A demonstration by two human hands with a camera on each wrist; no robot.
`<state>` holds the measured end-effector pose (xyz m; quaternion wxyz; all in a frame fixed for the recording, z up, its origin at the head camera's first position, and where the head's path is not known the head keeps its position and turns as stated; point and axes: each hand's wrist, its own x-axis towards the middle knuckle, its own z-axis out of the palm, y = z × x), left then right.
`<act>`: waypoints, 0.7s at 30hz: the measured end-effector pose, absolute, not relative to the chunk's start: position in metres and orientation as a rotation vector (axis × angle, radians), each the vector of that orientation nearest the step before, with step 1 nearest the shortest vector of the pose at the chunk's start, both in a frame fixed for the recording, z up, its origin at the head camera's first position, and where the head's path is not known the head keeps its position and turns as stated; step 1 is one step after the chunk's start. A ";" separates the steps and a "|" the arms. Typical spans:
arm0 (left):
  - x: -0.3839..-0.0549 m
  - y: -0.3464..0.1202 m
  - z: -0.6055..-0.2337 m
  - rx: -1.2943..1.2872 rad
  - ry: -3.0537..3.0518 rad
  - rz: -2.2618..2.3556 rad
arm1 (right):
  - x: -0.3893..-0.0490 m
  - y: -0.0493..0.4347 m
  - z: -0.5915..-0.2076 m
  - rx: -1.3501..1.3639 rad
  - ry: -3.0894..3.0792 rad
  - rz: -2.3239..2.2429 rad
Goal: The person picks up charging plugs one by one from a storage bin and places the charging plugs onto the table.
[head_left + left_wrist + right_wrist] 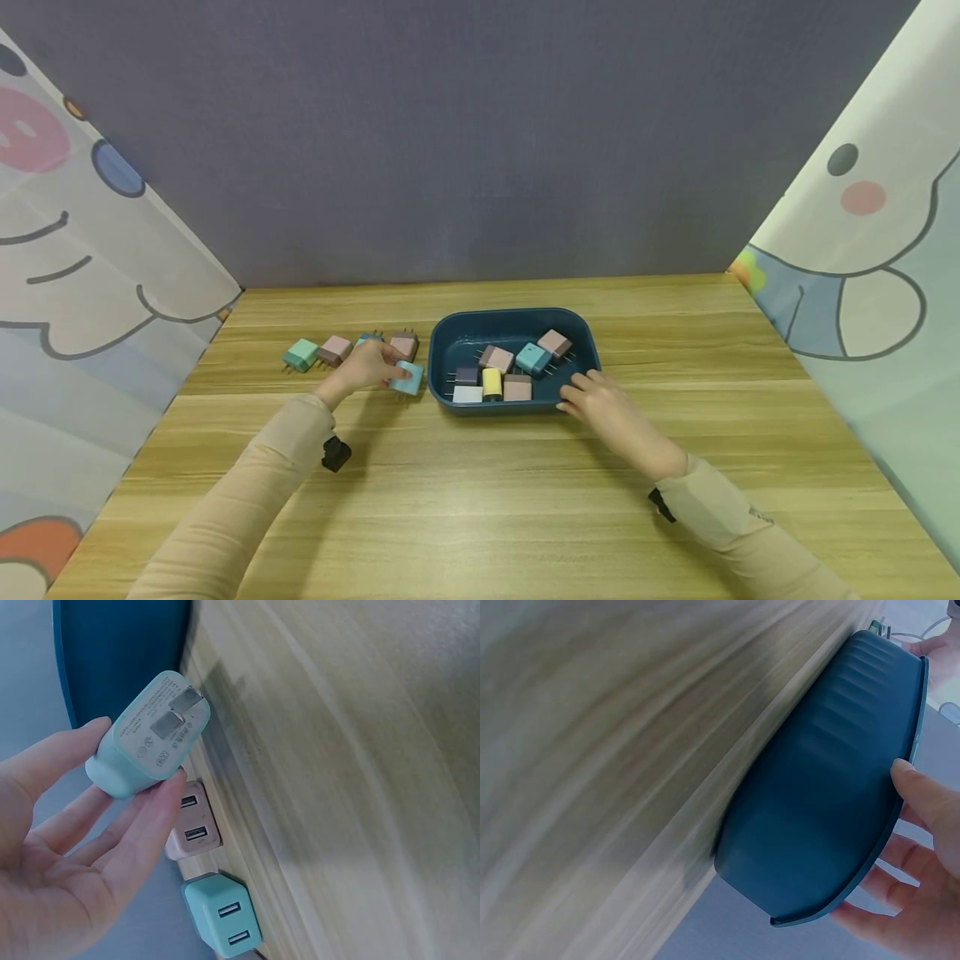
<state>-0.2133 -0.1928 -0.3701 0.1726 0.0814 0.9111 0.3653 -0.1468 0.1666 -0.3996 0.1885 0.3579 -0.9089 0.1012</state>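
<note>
left hand (366, 367): gripping a pale blue, rounded plastic charger plug (406, 380) between thumb and fingers — its two flat metal prongs face the wrist camera.
pale blue plug's place: just beside the left end of a dark blue, rounded-corner plastic bin (817, 772).
right hand (603, 408): pinching the bin's rim near its front right corner, thumb on the outer wall.
in the bin: a yellow plug with a dark end (492, 384), a white block (468, 394), a dark purple plug (467, 377), a teal plug (534, 358) and three pink ones.
left of the bin: a row of four plugs — mint green (302, 355) outermost — on the wood-grain table (480, 500).
</note>
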 end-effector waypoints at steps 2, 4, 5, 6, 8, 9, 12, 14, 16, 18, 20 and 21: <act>-0.214 -0.192 -0.371 0.214 2.585 1.033 | -0.147 0.167 -0.400 1.009 -2.554 0.285; -0.214 -0.193 -0.373 0.212 2.584 1.026 | -0.147 0.167 -0.400 1.011 -2.551 0.286; -0.215 -0.193 -0.374 0.208 2.584 1.026 | -0.147 0.167 -0.400 1.012 -2.550 0.286; -0.215 -0.193 -0.374 0.194 2.578 1.036 | -0.147 0.167 -0.400 1.013 -2.550 0.287; -0.215 -0.193 -0.376 0.177 2.566 1.051 | -0.147 0.167 -0.400 1.012 -2.550 0.288; -0.216 -0.194 -0.376 0.170 2.557 1.065 | -0.147 0.167 -0.400 1.011 -2.551 0.289; -0.216 -0.195 -0.378 0.149 2.528 1.094 | -0.147 0.167 -0.399 1.009 -2.559 0.296; -0.216 -0.197 -0.378 0.179 2.513 1.114 | -0.147 0.167 -0.399 1.007 -2.566 0.300; -0.216 -0.197 -0.378 0.180 2.511 1.107 | -0.147 0.167 -0.399 1.005 -2.572 0.301; -0.216 -0.196 -0.378 0.151 2.512 1.111 | -0.147 0.167 -0.399 1.002 -2.578 0.300; -0.216 -0.195 -0.378 0.102 2.517 1.098 | -0.147 0.167 -0.399 1.000 -2.582 0.299; -0.215 -0.194 -0.378 0.084 2.519 1.092 | -0.147 0.167 -0.399 0.999 -2.583 0.298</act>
